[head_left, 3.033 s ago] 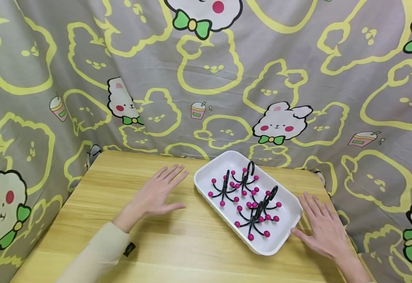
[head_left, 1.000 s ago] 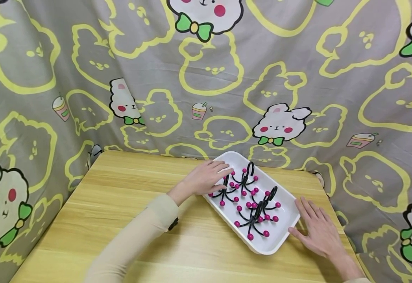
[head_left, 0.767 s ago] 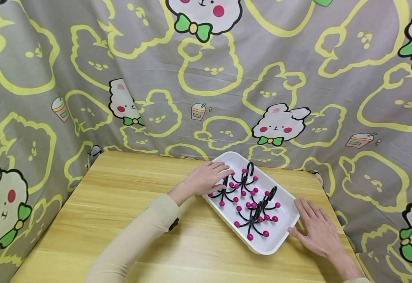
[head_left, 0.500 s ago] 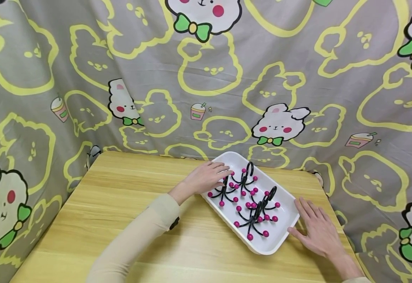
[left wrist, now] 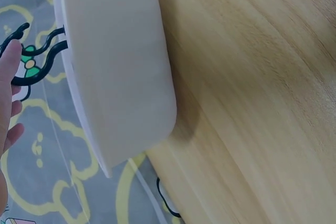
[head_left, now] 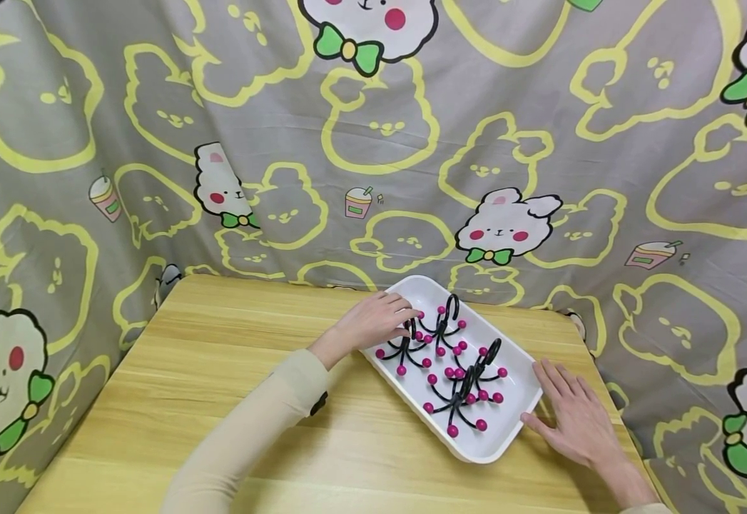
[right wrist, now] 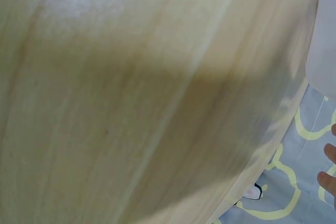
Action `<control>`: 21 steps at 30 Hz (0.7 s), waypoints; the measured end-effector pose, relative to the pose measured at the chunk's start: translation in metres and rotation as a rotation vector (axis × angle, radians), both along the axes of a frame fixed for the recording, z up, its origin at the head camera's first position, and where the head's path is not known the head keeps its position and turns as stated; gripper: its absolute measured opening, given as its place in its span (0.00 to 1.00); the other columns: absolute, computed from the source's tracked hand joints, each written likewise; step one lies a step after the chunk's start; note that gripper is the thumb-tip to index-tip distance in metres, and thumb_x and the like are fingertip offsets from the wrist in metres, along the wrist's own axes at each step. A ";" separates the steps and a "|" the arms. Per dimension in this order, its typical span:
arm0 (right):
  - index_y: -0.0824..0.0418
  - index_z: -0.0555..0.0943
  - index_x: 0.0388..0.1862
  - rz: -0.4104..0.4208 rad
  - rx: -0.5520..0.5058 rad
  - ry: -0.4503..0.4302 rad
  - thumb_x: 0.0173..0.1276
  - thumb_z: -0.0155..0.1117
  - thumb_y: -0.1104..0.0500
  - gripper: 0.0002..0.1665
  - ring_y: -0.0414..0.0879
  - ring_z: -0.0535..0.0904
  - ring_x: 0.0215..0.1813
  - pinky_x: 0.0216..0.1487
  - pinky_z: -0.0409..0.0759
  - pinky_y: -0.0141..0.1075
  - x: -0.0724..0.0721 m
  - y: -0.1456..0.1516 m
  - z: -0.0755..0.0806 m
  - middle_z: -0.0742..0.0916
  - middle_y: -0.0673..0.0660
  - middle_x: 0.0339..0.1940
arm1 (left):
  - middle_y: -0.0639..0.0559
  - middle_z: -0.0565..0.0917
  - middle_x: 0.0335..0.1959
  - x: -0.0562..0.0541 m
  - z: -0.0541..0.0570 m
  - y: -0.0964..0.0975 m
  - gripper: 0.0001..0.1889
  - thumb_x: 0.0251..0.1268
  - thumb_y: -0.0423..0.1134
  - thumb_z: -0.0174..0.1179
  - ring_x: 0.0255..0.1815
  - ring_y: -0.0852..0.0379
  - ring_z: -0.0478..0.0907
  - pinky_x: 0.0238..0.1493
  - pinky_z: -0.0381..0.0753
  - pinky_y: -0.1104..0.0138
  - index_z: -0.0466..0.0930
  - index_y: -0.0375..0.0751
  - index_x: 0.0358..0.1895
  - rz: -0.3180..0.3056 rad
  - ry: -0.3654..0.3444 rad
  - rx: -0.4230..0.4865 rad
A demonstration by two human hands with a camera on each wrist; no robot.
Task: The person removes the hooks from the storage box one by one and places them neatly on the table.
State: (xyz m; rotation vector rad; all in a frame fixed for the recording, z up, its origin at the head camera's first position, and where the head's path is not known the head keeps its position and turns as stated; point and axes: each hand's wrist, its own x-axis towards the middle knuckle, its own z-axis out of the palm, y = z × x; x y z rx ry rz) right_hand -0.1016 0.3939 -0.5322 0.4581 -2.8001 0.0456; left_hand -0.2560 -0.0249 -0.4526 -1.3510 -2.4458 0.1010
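A white tray (head_left: 431, 417) lies slantwise on the table, holding several black hook hangers whose curled arms end in pink balls. My left hand (head_left: 376, 319) reaches over the tray's left rim. Its thumb and fingers pinch the top of the leftmost hook hanger (head_left: 405, 345), and in the left wrist view the thumb lies against the black hook (left wrist: 39, 74). Fingers partly hide the hook's top. Beside the tray's right end, my right hand (head_left: 578, 417) lies with straight, spread fingers, thumb and fingertips at the rim. Only fingertips (right wrist: 328, 153) show in the right wrist view.
The other hook hangers (head_left: 455, 400) stand close together, some with overlapping arms. A wooden table (head_left: 219, 335) carries the tray near its back edge. Grey patterned curtain (head_left: 399, 143) hangs behind and along both sides.
From the table left of the tray, my left hand has moved right to the leftmost hook hanger. Over the last second it stays there, its fingers drawing in slightly. The right hand hardly moves.
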 end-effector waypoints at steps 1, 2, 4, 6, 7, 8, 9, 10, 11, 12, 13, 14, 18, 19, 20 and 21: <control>0.62 0.65 0.83 0.002 0.002 0.004 0.61 0.70 0.28 0.61 0.67 0.70 0.75 0.74 0.65 0.64 0.000 0.000 0.000 0.75 0.65 0.79 | 0.56 0.86 0.62 0.000 0.000 0.000 0.25 0.77 0.59 0.59 0.64 0.56 0.82 0.66 0.83 0.62 0.79 0.53 0.69 0.000 0.002 0.005; 0.62 0.65 0.83 0.003 0.003 0.005 0.61 0.70 0.28 0.61 0.67 0.70 0.75 0.74 0.66 0.64 0.000 0.000 0.001 0.75 0.65 0.79 | 0.55 0.87 0.60 -0.001 0.000 0.000 0.24 0.77 0.59 0.59 0.63 0.56 0.82 0.65 0.83 0.62 0.80 0.53 0.68 0.000 0.004 0.008; 0.62 0.65 0.82 0.005 0.006 0.008 0.61 0.70 0.27 0.61 0.67 0.70 0.75 0.73 0.67 0.64 0.000 0.000 0.001 0.75 0.65 0.79 | 0.55 0.87 0.58 -0.001 0.000 0.001 0.23 0.77 0.59 0.59 0.60 0.56 0.83 0.63 0.84 0.63 0.81 0.53 0.66 0.005 0.010 0.008; 0.63 0.66 0.82 0.005 0.009 0.009 0.61 0.70 0.27 0.61 0.67 0.70 0.74 0.72 0.68 0.63 0.000 0.000 0.002 0.75 0.65 0.78 | 0.55 0.86 0.56 -0.001 0.000 0.001 0.22 0.78 0.60 0.58 0.57 0.56 0.83 0.60 0.84 0.63 0.81 0.53 0.64 0.010 0.014 0.005; 0.63 0.66 0.82 0.004 0.010 0.009 0.61 0.70 0.27 0.61 0.67 0.70 0.74 0.72 0.68 0.63 0.000 0.000 0.002 0.75 0.65 0.78 | 0.55 0.86 0.55 -0.001 0.000 0.001 0.21 0.78 0.60 0.57 0.56 0.57 0.82 0.59 0.84 0.64 0.82 0.53 0.63 0.013 0.013 0.005; 0.63 0.66 0.82 0.003 0.009 0.007 0.61 0.70 0.27 0.61 0.67 0.71 0.75 0.72 0.68 0.63 0.000 0.000 0.002 0.75 0.66 0.78 | 0.55 0.86 0.54 0.000 0.000 0.001 0.21 0.78 0.60 0.57 0.55 0.57 0.82 0.58 0.84 0.64 0.82 0.53 0.62 0.016 0.013 0.004; 0.63 0.66 0.82 0.001 0.012 0.006 0.61 0.70 0.27 0.61 0.67 0.71 0.74 0.72 0.68 0.63 0.000 -0.001 0.002 0.76 0.66 0.78 | 0.55 0.86 0.54 0.000 0.001 0.001 0.21 0.78 0.60 0.57 0.54 0.57 0.82 0.56 0.84 0.64 0.82 0.53 0.61 0.018 0.013 0.004; 0.63 0.66 0.82 -0.001 0.012 0.003 0.61 0.70 0.27 0.61 0.67 0.71 0.75 0.72 0.68 0.63 0.000 -0.001 0.002 0.76 0.66 0.78 | 0.55 0.86 0.53 0.000 0.001 0.001 0.20 0.78 0.60 0.57 0.53 0.57 0.82 0.56 0.83 0.64 0.83 0.53 0.60 0.019 0.017 0.008; 0.62 0.66 0.82 -0.003 0.013 0.003 0.60 0.70 0.27 0.61 0.67 0.71 0.75 0.71 0.69 0.63 0.000 0.000 0.002 0.76 0.65 0.78 | 0.55 0.85 0.52 0.000 0.001 0.001 0.20 0.79 0.60 0.56 0.52 0.57 0.82 0.55 0.83 0.64 0.83 0.53 0.59 0.022 0.024 0.008; 0.62 0.66 0.82 -0.004 0.012 0.000 0.61 0.70 0.26 0.62 0.67 0.71 0.75 0.71 0.69 0.63 0.000 0.000 0.002 0.76 0.65 0.78 | 0.55 0.85 0.51 -0.001 0.001 0.001 0.20 0.79 0.60 0.56 0.52 0.56 0.82 0.55 0.83 0.64 0.83 0.53 0.58 0.024 0.031 0.012; 0.62 0.66 0.82 -0.005 0.013 0.000 0.61 0.70 0.26 0.62 0.67 0.71 0.75 0.71 0.69 0.63 0.000 0.000 0.002 0.76 0.65 0.78 | 0.55 0.85 0.50 -0.001 0.001 0.001 0.19 0.79 0.60 0.56 0.52 0.56 0.82 0.56 0.83 0.63 0.84 0.52 0.57 0.027 0.038 0.017; 0.62 0.66 0.82 -0.005 0.014 -0.001 0.61 0.70 0.26 0.62 0.67 0.71 0.75 0.71 0.69 0.63 0.000 0.000 0.002 0.75 0.65 0.78 | 0.55 0.85 0.49 -0.001 0.001 0.001 0.19 0.79 0.60 0.56 0.52 0.56 0.82 0.57 0.83 0.62 0.84 0.52 0.55 0.031 0.047 0.022; 0.62 0.66 0.82 -0.002 0.011 0.002 0.61 0.70 0.27 0.61 0.67 0.71 0.75 0.72 0.68 0.63 0.000 0.000 0.002 0.76 0.65 0.78 | 0.54 0.84 0.45 -0.003 0.001 0.000 0.17 0.80 0.58 0.56 0.51 0.54 0.82 0.60 0.83 0.59 0.83 0.50 0.49 0.032 0.064 0.052; 0.62 0.66 0.82 0.000 0.010 0.003 0.61 0.70 0.27 0.61 0.67 0.71 0.75 0.72 0.68 0.63 0.000 0.000 0.002 0.76 0.65 0.78 | 0.54 0.84 0.45 -0.003 0.001 0.000 0.16 0.80 0.58 0.56 0.51 0.54 0.81 0.61 0.83 0.59 0.82 0.50 0.49 0.030 0.063 0.061; 0.62 0.66 0.82 0.001 0.010 0.003 0.61 0.70 0.27 0.61 0.67 0.71 0.75 0.72 0.68 0.63 -0.001 0.000 0.002 0.76 0.65 0.78 | 0.54 0.84 0.44 -0.004 0.001 0.000 0.16 0.80 0.57 0.57 0.51 0.53 0.81 0.61 0.82 0.59 0.82 0.50 0.48 0.028 0.061 0.067; 0.62 0.66 0.82 0.001 0.010 0.003 0.61 0.70 0.27 0.61 0.67 0.71 0.75 0.72 0.68 0.63 -0.001 0.000 0.002 0.76 0.65 0.78 | 0.54 0.84 0.44 -0.004 0.001 0.000 0.15 0.80 0.57 0.57 0.50 0.53 0.81 0.61 0.82 0.59 0.82 0.50 0.47 0.025 0.059 0.073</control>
